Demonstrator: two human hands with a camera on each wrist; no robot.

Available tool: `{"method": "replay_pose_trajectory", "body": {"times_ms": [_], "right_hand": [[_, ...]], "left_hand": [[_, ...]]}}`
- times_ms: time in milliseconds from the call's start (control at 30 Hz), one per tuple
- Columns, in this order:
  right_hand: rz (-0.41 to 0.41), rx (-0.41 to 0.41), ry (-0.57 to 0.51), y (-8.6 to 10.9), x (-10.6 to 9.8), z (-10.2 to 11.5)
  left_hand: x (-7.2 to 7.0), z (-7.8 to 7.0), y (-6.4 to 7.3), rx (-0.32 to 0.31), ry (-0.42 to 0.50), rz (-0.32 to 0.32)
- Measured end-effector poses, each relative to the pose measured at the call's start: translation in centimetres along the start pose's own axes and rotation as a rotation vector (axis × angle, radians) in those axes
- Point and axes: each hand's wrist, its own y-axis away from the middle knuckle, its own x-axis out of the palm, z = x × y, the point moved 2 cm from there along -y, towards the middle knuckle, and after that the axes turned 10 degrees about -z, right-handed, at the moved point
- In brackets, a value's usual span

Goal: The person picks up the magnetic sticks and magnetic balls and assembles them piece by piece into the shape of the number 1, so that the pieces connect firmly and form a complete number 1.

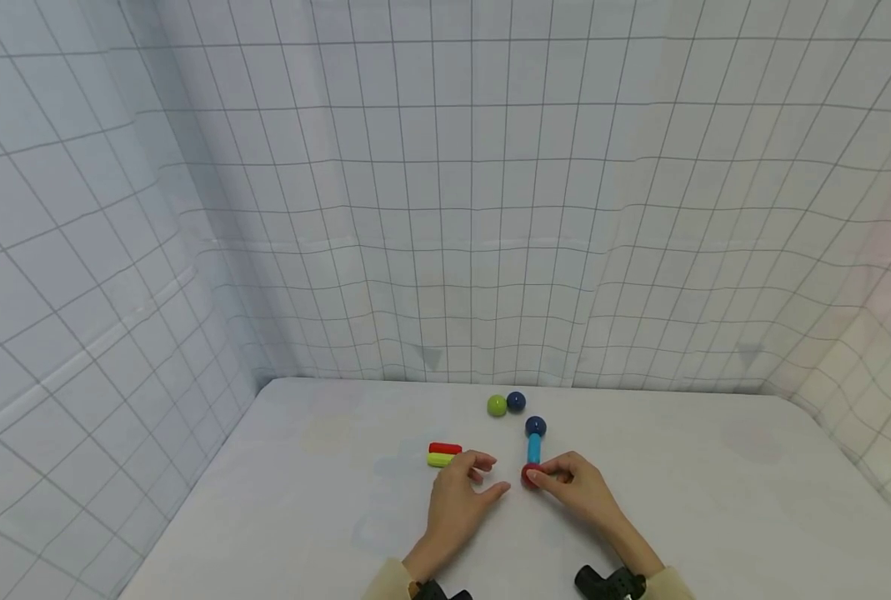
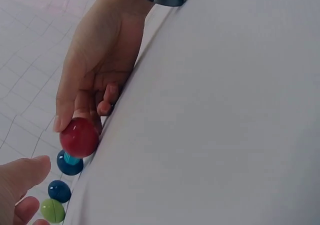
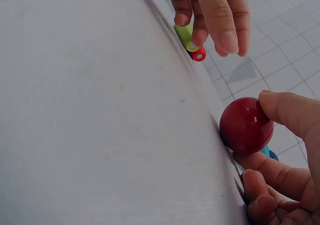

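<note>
Between thumb and fingers my right hand (image 1: pixel 582 490) pinches a glossy red ball (image 3: pixel 245 125), low at the table surface. From that ball a light blue rod (image 1: pixel 534 448) runs away from me to a dark blue ball (image 1: pixel 536 427), the three in one line. My left hand (image 1: pixel 460 504) is to the left, apart from the red ball, its fingers loosely bent and holding nothing. Just beyond its fingers lie a red rod (image 1: pixel 445 448) and a yellow-green rod (image 1: pixel 439 459), side by side; the right wrist view shows their ends.
Farther back on the white table (image 1: pixel 302 483) sit a green ball (image 1: pixel 497 406) and a second dark blue ball (image 1: pixel 516 402), close together. A white grid-patterned curtain (image 1: pixel 475 250) stands behind the table and along both sides.
</note>
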Motion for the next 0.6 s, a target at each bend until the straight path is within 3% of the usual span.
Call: {"method": "replay_pose_trajectory", "body": {"times_ms": [267,600], "right_hand": [[0.005,0.006,0.000,0.0,-0.1,0.0],[0.006,0.029,-0.027,0.1,0.0,0.0]], "left_hand": [[-2.5,1.2,-1.1,0.102,-0.082,-0.115],[-4.4,3.1,-2.1,0.210,-0.212,-0.214]]}}
